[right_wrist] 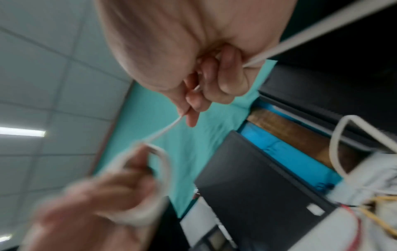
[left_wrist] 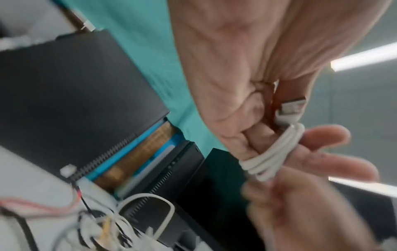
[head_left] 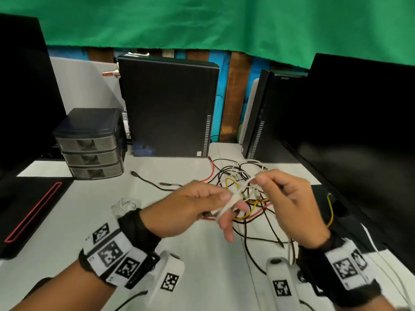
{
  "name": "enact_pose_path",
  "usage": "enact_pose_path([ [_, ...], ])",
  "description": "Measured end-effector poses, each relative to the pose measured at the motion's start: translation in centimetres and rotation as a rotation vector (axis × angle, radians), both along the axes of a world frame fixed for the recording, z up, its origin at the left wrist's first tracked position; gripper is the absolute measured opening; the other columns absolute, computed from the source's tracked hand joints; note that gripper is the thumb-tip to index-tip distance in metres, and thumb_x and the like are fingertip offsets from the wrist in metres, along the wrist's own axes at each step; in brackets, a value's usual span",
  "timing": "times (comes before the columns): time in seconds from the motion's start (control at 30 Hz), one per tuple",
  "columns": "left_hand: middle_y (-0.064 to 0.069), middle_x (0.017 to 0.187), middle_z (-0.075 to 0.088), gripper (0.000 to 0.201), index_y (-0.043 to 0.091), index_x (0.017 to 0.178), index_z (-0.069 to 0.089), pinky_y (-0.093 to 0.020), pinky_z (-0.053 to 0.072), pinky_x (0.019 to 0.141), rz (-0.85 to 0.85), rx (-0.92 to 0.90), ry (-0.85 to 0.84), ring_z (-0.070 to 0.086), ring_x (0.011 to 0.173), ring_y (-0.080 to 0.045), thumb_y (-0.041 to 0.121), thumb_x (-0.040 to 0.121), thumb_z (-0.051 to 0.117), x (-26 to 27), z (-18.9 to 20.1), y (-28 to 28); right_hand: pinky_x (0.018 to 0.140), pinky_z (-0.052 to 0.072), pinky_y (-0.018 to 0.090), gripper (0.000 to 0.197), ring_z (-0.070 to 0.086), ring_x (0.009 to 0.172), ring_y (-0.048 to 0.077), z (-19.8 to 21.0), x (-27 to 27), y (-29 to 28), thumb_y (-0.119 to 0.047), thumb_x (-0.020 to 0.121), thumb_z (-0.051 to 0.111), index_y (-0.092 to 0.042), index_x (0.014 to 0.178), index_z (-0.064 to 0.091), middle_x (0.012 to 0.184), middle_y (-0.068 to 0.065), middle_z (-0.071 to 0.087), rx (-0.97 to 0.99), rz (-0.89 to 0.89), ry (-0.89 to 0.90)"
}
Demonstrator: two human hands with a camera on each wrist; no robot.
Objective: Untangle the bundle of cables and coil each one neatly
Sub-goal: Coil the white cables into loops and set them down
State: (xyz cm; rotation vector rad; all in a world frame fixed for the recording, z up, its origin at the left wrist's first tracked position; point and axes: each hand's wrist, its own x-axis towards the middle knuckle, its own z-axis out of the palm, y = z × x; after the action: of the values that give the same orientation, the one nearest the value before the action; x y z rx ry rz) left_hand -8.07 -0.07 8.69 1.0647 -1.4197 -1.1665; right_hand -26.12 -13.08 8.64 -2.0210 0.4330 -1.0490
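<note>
My left hand (head_left: 202,207) holds a white USB cable (head_left: 229,204) wound in several turns round its fingers, thumb pressing the plug. In the left wrist view the white coil (left_wrist: 272,154) wraps the fingers below its USB plug (left_wrist: 292,107). My right hand (head_left: 289,198) pinches the same cable's free run (head_left: 249,184) just right of the coil; the right wrist view shows that strand (right_wrist: 165,130) stretched from my fingertips (right_wrist: 193,108) toward the coil. Behind both hands the tangled bundle (head_left: 242,187) of black, red, yellow and white cables lies on the white desk (head_left: 197,254).
A coiled white cable (head_left: 124,205) lies at the left of my left wrist. A small drawer unit (head_left: 89,142) stands back left, a black computer case (head_left: 168,106) behind the bundle, another case (head_left: 258,113) and a monitor (head_left: 359,131) at right.
</note>
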Motion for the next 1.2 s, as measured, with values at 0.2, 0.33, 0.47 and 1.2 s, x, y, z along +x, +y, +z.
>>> enact_pose_path([
  [0.2,-0.001,0.065,0.057,0.037,0.001,0.107,0.074,-0.031,0.055,0.094,0.260,-0.125,0.542,0.070,0.072,-0.020,0.020,0.099,0.044,1.0,1.4,0.2,0.063,0.041,0.023,0.026,0.048,0.061,0.002,-5.4,2.7,2.6,-0.026,0.101,0.057,-0.012,0.088,0.074,0.063,-0.012,0.055,0.060,0.215,0.306],
  [0.33,-0.002,0.093,0.074,0.031,0.003,0.112,0.069,-0.031,0.050,0.098,0.342,-0.132,0.389,0.068,0.112,-0.028,0.021,0.096,0.049,1.7,0.4,-0.5,0.065,0.049,0.037,0.034,0.054,0.062,0.014,-4.1,2.2,5.8,-0.038,0.103,0.046,-0.012,0.100,0.067,0.067,-0.002,0.059,-0.143,0.389,0.477],
  [0.47,0.003,0.108,0.075,0.028,0.014,0.096,0.075,-0.023,0.046,0.095,0.425,-0.138,-0.117,0.064,0.115,-0.011,0.025,0.096,0.048,2.1,-1.1,-0.9,0.059,0.037,0.019,0.022,0.047,0.056,0.006,0.0,0.5,6.6,-0.033,0.104,0.045,-0.024,0.105,0.066,0.060,-0.014,0.047,-0.161,0.388,0.340],
  [1.2,-0.005,0.100,0.077,0.027,0.013,0.101,0.074,-0.027,0.047,0.093,0.321,0.029,-0.117,0.067,0.102,-0.010,0.026,0.102,0.051,0.2,-2.7,-1.1,0.054,0.037,0.016,0.018,0.041,0.054,0.004,2.1,-0.8,4.2,-0.020,0.096,0.060,-0.018,0.091,0.077,0.060,-0.012,0.055,0.021,0.339,0.153],
])
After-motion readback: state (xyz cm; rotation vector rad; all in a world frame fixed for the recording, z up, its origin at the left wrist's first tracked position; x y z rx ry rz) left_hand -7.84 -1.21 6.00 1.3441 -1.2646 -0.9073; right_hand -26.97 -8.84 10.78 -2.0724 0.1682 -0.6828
